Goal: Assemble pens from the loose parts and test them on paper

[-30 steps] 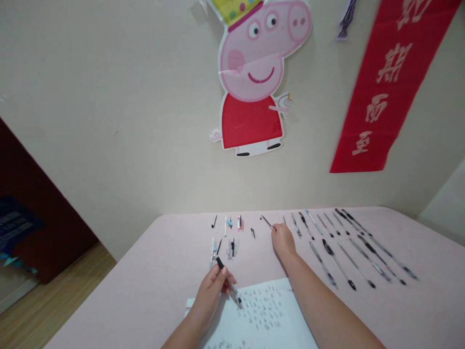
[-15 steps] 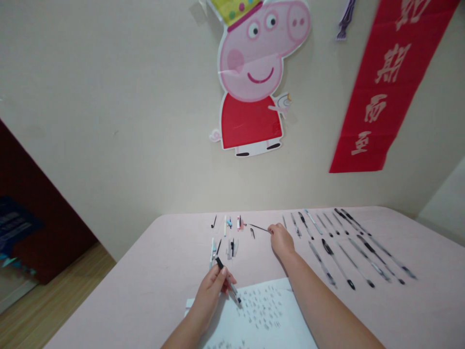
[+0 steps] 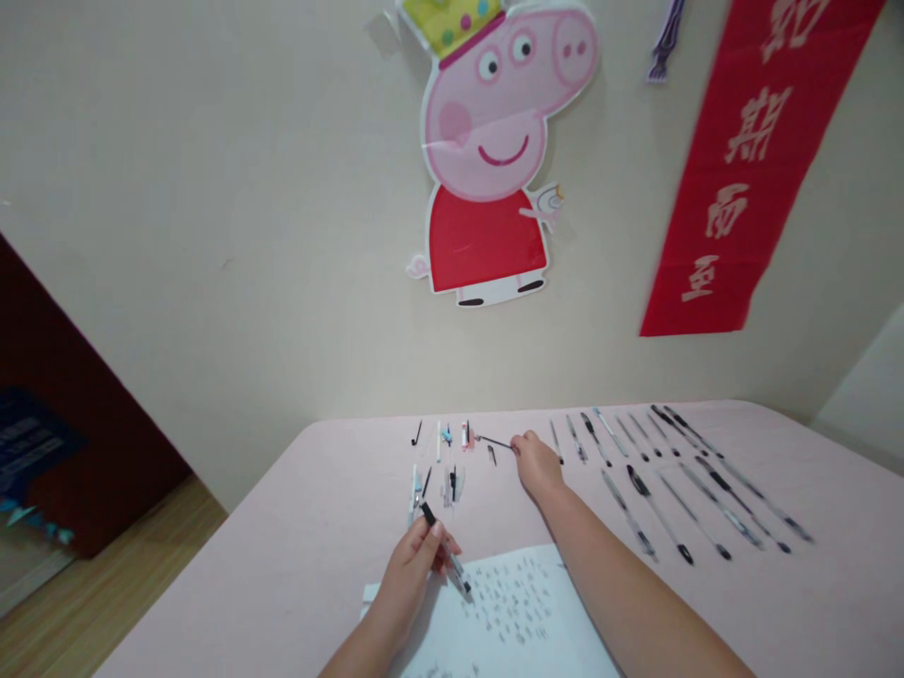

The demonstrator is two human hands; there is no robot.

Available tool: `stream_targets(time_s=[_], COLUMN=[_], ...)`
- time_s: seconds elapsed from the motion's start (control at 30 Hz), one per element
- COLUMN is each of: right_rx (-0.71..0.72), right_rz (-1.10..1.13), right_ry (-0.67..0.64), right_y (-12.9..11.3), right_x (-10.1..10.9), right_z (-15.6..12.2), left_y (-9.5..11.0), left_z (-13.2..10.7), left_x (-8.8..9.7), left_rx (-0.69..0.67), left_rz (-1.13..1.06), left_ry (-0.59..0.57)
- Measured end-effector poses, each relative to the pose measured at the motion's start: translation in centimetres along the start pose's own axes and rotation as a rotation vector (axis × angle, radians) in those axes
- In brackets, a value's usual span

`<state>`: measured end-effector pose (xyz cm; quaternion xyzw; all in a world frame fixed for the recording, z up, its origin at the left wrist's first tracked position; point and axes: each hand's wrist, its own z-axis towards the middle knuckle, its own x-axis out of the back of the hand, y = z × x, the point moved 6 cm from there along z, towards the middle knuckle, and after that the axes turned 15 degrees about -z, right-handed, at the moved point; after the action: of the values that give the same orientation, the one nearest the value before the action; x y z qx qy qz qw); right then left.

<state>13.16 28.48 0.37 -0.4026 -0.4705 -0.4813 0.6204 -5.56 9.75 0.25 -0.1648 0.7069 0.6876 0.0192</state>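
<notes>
Right hand [image 3: 537, 466] pinches a thin refill [image 3: 494, 442], carried from 1 o'clock leftward to 12 o'clock, toward the small parts [image 3: 448, 435]. Left hand [image 3: 416, 560] grips pen barrel [image 3: 443, 546] at 6 o'clock over paper [image 3: 515, 612] on table [image 3: 317, 527]; refill apparently headed for barrel.

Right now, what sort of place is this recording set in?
Probably a room in a home, used as a desk. A cartoon pig cutout and a red banner hang on the wall, and a pink table holds rows of pens and a handwritten sheet.
</notes>
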Motion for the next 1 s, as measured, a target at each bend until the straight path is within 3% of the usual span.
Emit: stream_targets(time_s=[0.5,0.73,1.0], right_rx=[0.083,0.199,0.197], right_rz=[0.079,0.162,0.075], right_ry=[0.025,-0.004,-0.069], right_y=[0.1,-0.5,-0.6], right_x=[0.8,1.7,2.4], right_z=[-0.7,-1.6,-2.2], left_y=[0.2,0.4,0.2], left_z=[-0.1,-0.1,-0.1], left_x=[-0.1,-0.3,-0.1], left_rx=[0.008,-0.012,0.004], left_rz=[-0.033,-0.022,-0.048], left_ry=[0.008,-0.009,0.014])
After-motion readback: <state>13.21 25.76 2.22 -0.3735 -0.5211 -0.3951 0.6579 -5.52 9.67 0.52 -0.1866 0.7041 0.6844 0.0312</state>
